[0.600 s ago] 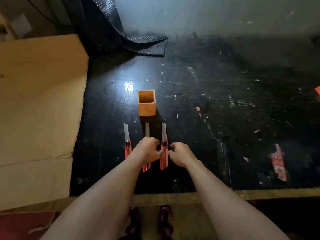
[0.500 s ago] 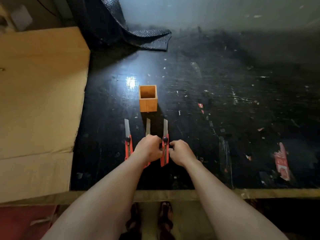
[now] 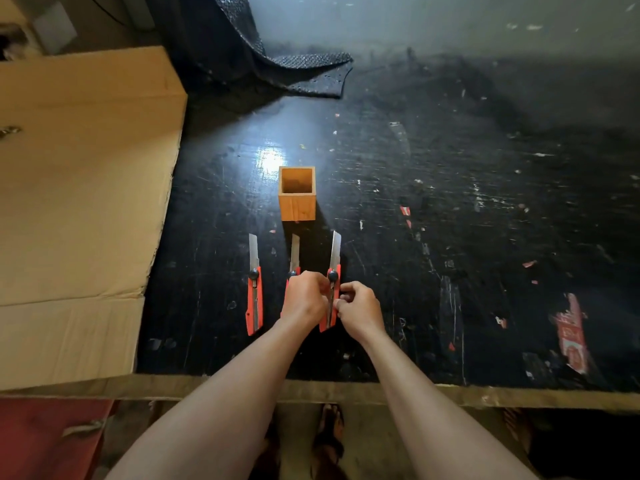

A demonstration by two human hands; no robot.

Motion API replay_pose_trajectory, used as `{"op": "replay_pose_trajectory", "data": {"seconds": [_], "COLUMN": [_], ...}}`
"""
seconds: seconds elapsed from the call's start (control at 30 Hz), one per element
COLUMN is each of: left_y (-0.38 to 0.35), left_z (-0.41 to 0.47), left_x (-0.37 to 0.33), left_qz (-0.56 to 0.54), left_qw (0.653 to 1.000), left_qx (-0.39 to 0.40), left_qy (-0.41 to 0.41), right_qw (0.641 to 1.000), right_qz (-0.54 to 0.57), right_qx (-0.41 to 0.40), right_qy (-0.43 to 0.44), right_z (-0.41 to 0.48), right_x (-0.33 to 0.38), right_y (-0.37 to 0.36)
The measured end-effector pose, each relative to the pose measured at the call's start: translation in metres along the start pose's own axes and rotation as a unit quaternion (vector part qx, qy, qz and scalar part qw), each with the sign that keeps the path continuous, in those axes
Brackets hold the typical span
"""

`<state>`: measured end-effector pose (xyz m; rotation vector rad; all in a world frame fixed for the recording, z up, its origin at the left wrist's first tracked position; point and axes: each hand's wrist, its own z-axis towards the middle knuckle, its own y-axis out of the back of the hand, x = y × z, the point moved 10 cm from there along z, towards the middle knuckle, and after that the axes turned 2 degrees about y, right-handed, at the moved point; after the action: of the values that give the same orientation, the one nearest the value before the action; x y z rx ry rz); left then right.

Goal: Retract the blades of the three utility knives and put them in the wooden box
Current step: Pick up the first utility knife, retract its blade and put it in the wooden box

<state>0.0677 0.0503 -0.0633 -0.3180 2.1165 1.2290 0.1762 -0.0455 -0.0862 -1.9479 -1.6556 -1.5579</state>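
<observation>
Orange-handled, the right utility knife (image 3: pixel 331 299) sits pinched between your left hand (image 3: pixel 304 297) and right hand (image 3: pixel 358 308), blade still out. Middle knife (image 3: pixel 294 254) and left knife (image 3: pixel 254 299) lie near the table's front edge, before the wooden box (image 3: pixel 298 206).

middle knife (image 3: pixel 294 252) handle hidden under left hand (image 3: pixel 304 297)
</observation>
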Motion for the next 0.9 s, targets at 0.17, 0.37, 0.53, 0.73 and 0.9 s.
{"op": "replay_pose_trajectory", "data": {"seconds": [0.17,0.37,0.53,0.73,0.9], "left_y": [0.020,0.056,0.107,0.175,0.215], "left_z": [-0.008,-0.011,-0.012,-0.010,-0.004], "left_x": [-0.011,-0.024,-0.050,-0.080,-0.100], "left_qz": [-0.130,-0.258,-0.363,-0.382,-0.393], "left_qw": [0.991,0.966,0.929,0.919,0.911], "left_qx": [-0.018,0.025,0.061,0.051,0.040], "left_qy": [0.010,-0.007,-0.030,-0.084,-0.116], "right_qw": [0.996,0.983,0.968,0.961,0.947], "right_qz": [0.090,0.149,0.197,0.182,0.117], "right_qx": [0.017,0.071,0.091,0.089,-0.010], "right_qy": [0.016,0.080,0.128,0.188,0.298], "right_z": [-0.004,-0.014,-0.022,-0.031,-0.048], "right_x": [0.014,0.073,0.136,0.210,0.268], "right_y": [0.018,0.037,0.044,0.052,0.072]}}
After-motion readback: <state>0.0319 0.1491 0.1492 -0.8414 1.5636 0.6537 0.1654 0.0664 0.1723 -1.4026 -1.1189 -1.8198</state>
